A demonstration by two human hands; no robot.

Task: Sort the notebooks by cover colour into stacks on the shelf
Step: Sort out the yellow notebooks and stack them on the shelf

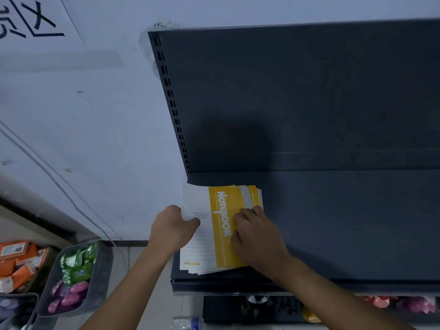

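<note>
Both hands on notebooks — shelf's left end

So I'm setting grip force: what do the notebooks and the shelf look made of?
Notebooks: thin paper or card with matte printed covers; edges fan out in thin layers. Shelf: probably dark matte painted metal, judging by its slotted upright; not certain.

Top notebook: "Notebook" in white on the yellow band, "A5" at the white panel's bottom corner. Small print unreadable. Wall sign: partial characters, illegible.
</note>
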